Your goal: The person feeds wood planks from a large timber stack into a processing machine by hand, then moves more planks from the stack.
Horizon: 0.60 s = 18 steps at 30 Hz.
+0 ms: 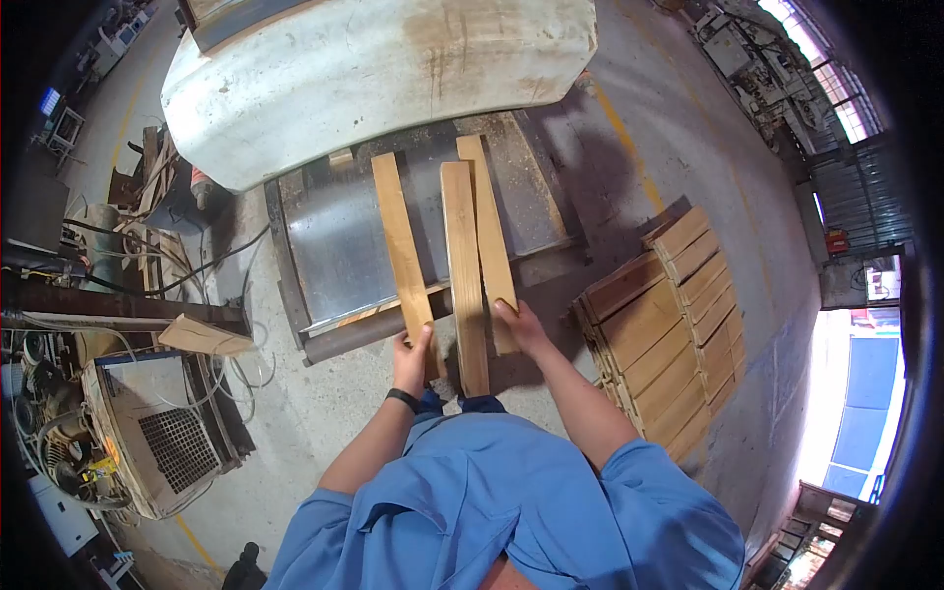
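Note:
Three long wooden boards lie lengthwise on a metal machine table (329, 231), their near ends jutting past its front edge towards my body. My left hand (413, 356) grips the near end of the left board (397, 226), thumb on top. My right hand (519, 326) is closed around the near part of the right board (493, 221), its thumb on the upper face. Between them, the middle board (460, 256) touches or slightly overlaps the right one; neither hand is on it. The fingers under both held boards are hidden.
A large white machine hood (374, 84) covers the table's far side. A roller (364, 336) runs along its front edge. Stacked boards (649, 344) stand on the right. To the left are a crate-like box with a grille (177, 447), hoses and scrap wood (152, 187).

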Each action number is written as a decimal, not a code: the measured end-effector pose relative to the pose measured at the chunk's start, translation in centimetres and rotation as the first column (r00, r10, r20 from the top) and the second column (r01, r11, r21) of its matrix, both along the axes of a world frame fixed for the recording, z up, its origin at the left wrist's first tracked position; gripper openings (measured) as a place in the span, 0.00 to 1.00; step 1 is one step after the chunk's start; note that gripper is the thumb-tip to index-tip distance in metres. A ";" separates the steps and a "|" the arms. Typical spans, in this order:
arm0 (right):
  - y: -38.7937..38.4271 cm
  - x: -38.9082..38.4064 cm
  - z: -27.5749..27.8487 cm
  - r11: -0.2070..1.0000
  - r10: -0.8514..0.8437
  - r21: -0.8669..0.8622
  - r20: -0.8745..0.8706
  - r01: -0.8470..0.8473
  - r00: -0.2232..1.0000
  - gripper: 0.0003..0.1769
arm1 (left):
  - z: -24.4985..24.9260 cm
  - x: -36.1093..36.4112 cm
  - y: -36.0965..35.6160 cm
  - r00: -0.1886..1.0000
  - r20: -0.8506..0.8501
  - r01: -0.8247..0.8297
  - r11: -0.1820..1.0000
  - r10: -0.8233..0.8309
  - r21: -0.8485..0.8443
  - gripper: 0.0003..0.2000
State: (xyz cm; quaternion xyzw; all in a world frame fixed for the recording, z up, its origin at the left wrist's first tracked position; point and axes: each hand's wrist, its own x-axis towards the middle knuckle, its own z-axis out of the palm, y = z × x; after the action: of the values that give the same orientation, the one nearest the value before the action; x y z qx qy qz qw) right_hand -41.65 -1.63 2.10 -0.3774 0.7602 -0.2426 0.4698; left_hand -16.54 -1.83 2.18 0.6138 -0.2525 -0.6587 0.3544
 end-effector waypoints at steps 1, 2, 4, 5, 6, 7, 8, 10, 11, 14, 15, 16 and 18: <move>0.0 1.1 -1.6 1.000 -0.012 -0.012 0.043 0.012 0.999 0.49 | -1.3 0.2 0.5 0.991 -0.127 0.039 0.997 -0.030 0.063 0.32; -0.2 1.7 -3.7 0.994 -0.081 -0.059 0.160 0.091 0.984 0.44 | -2.3 -0.7 0.8 0.991 -0.072 0.115 0.991 -0.109 0.071 0.31; -1.3 2.6 -2.3 0.980 -0.134 -0.105 0.283 0.169 0.950 0.41 | -1.6 -1.0 -0.3 0.972 -0.186 0.154 0.987 -0.142 0.053 0.29; -0.9 3.1 -1.5 0.971 -0.166 -0.109 0.345 0.215 0.924 0.39 | -1.1 -0.9 -0.1 0.957 -0.241 0.178 0.982 -0.160 0.057 0.28; -0.7 2.9 -1.7 0.973 -0.162 -0.087 0.394 0.213 0.905 0.38 | -0.7 -0.6 -0.5 0.922 -0.356 0.200 0.976 -0.156 0.091 0.25; -1.4 2.4 -2.0 0.975 -0.155 -0.075 0.442 0.208 0.883 0.37 | -0.6 -0.5 -0.8 0.915 -0.370 0.203 0.977 -0.163 0.072 0.26; -1.9 2.1 -2.2 0.977 -0.150 -0.060 0.490 0.205 0.859 0.36 | -0.4 -0.4 -1.0 0.908 -0.383 0.207 0.977 -0.171 0.055 0.26; -2.6 2.5 0.2 0.981 -0.155 -0.029 0.492 0.194 0.857 0.34 | -0.5 -0.7 -1.0 0.906 -0.388 0.200 0.979 -0.167 0.047 0.27; -2.9 2.8 1.4 0.982 -0.155 -0.016 0.493 0.187 0.856 0.33 | -0.7 -0.8 -1.1 0.913 -0.377 0.186 0.981 -0.153 0.052 0.27; -3.1 2.5 1.0 0.976 -0.075 -0.141 0.492 0.165 0.868 0.31 | -0.7 -1.1 -1.2 0.958 -0.267 0.132 0.988 -0.106 0.083 0.27; -2.9 2.3 0.5 0.962 -0.099 -0.181 0.461 0.203 0.882 0.32 | -0.8 -1.1 -1.1 0.972 -0.216 0.110 0.989 -0.087 0.095 0.28; -2.6 2.0 0.0 0.946 -0.125 -0.221 0.430 0.238 0.894 0.33 | -1.2 -1.0 -1.1 0.976 -0.201 0.099 0.991 -0.080 0.087 0.28; -2.0 0.1 -2.3 0.917 0.033 -0.399 0.048 -0.011 0.998 0.44 | -1.8 -0.8 -1.0 0.983 -0.172 0.074 0.994 -0.060 0.075 0.29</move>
State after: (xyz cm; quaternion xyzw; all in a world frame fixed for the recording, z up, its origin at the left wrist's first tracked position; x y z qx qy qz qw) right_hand -41.54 -3.65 -0.17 -0.4669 0.6778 -0.3971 0.4061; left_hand -17.31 -2.79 0.42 0.5604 -0.2151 -0.7299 0.3269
